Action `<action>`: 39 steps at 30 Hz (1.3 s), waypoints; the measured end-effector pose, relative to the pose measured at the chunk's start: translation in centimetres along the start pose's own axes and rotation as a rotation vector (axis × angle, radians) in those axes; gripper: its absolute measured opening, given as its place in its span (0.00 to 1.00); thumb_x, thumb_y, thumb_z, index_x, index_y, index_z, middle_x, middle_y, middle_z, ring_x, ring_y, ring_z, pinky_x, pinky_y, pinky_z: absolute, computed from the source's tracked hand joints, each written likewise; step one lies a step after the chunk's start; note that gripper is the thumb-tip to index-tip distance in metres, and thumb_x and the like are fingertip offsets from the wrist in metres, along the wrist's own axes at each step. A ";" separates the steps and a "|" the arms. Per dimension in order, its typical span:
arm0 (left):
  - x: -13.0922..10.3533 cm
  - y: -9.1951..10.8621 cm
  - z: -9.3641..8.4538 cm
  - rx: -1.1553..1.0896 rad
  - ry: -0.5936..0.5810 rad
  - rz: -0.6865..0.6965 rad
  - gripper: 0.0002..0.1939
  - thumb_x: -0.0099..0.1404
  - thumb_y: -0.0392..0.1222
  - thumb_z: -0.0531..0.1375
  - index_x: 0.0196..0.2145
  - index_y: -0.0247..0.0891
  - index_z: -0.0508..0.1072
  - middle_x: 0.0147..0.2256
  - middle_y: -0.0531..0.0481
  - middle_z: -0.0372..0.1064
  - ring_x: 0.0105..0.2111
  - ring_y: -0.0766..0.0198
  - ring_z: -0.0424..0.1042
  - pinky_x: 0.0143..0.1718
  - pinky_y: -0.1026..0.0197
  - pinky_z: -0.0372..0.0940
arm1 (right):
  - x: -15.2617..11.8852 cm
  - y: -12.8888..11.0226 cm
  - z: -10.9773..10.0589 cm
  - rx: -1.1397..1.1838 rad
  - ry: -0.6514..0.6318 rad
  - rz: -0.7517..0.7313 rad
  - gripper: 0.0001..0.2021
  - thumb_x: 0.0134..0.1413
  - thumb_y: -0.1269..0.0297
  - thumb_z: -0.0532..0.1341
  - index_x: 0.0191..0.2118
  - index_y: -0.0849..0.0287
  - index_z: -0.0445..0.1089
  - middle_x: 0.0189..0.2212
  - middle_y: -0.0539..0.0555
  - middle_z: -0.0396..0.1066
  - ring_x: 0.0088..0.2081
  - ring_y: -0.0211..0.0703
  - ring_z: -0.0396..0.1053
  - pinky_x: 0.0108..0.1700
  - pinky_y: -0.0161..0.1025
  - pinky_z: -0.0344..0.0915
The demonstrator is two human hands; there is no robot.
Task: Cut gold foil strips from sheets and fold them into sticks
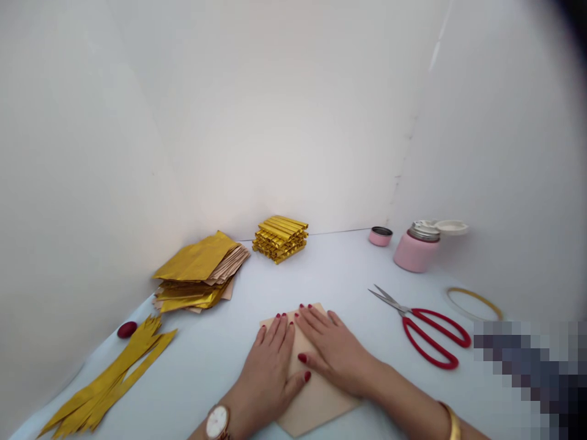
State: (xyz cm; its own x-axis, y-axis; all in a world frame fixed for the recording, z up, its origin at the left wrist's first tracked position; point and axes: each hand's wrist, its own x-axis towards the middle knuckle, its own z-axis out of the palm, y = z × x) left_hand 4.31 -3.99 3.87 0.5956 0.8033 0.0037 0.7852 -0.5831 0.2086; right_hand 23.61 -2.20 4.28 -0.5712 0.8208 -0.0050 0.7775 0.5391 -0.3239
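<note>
A tan sheet of paper (pixel 305 406) lies on the table in front of me, its plain side up. My left hand (pixel 271 360) rests flat on its left part, fingers stretched out and thumb apart. Across the right part of the sheet lies my right hand (pixel 334 351), also flat with the fingers extended. The two thumbs nearly meet over the middle of the paper. Both palms hide much of the sheet. Right of my hands are scissors (pixel 407 313) with red handles, their blades slightly apart.
Gold strips (pixel 114 379) lie at left beside a dark red oval object (pixel 127 330). Behind them sits a stack of gold-faced paper (pixel 197 266). Rolled gold tubes (pixel 280 238) are piled at the back. A pink jar (pixel 416 252), pink cap (pixel 380 236) and yellowish ring (pixel 477 299) stand right.
</note>
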 end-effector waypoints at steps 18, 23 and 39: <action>0.2 -4.0 -0.9 0.063 -0.029 0.014 0.31 0.65 0.57 0.44 0.62 0.43 0.45 0.62 0.47 0.39 0.61 0.54 0.42 0.56 0.42 0.45 | -1.8 -0.5 -1.3 0.022 -0.065 -0.001 0.36 0.54 0.43 0.48 0.63 0.57 0.43 0.63 0.59 0.39 0.63 0.54 0.37 0.59 0.57 0.40; 0.2 -4.5 -0.8 0.186 0.110 -0.203 0.27 0.67 0.48 0.45 0.60 0.32 0.51 0.61 0.40 0.44 0.60 0.51 0.46 0.54 0.40 0.48 | -2.4 1.1 -1.9 -0.008 -0.017 0.142 0.37 0.54 0.41 0.46 0.63 0.58 0.42 0.63 0.59 0.39 0.63 0.53 0.37 0.59 0.56 0.41; -0.2 -1.0 -0.7 0.010 0.004 0.013 0.24 0.69 0.47 0.42 0.61 0.39 0.49 0.62 0.47 0.43 0.61 0.58 0.43 0.57 0.46 0.46 | -1.9 -0.2 -0.1 -0.028 -0.002 -0.066 0.28 0.59 0.52 0.45 0.63 0.55 0.44 0.62 0.56 0.44 0.62 0.48 0.42 0.59 0.53 0.44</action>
State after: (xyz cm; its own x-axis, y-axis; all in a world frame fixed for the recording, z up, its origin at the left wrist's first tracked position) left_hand 3.31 -3.46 4.31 0.6049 0.7962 0.0106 0.7791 -0.5945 0.1987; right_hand 24.58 -3.83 4.44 -0.6223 0.7827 0.0136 0.7450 0.5974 -0.2968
